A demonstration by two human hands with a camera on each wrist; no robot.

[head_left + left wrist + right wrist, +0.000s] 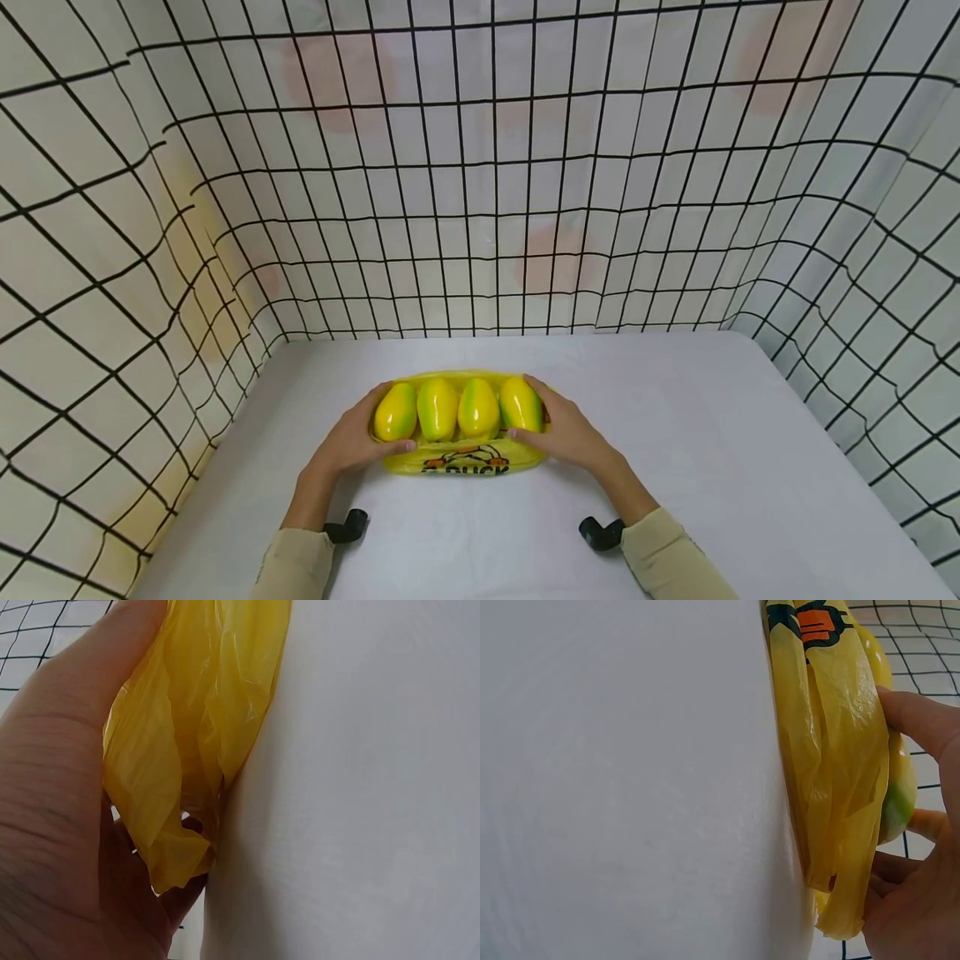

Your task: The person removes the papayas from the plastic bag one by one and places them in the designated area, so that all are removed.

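Observation:
Several glossy yellow-green mangoes point(477, 408) lie side by side in a row on a yellow plastic bag point(528, 457) in the head view. Dark lettering and an orange-and-black print mark the bag's near side. My left hand point(358, 437) curls round the left end, its thumb along the near side of the leftmost mango point(395, 412). In the left wrist view, crumpled bag plastic point(150, 787) fills that hand's grasp. My right hand point(572, 429) grips the opposite end, thumb and fingers about the rightmost mango point(521, 404). Its lower fingers are partly hidden behind the bag.
A white-covered table point(750, 500) lies beneath the bag. Black grid netting point(472, 192) before pale sheets encloses its back and both sides. Dark wrist-worn devices point(348, 527) sit by the sleeve cuffs.

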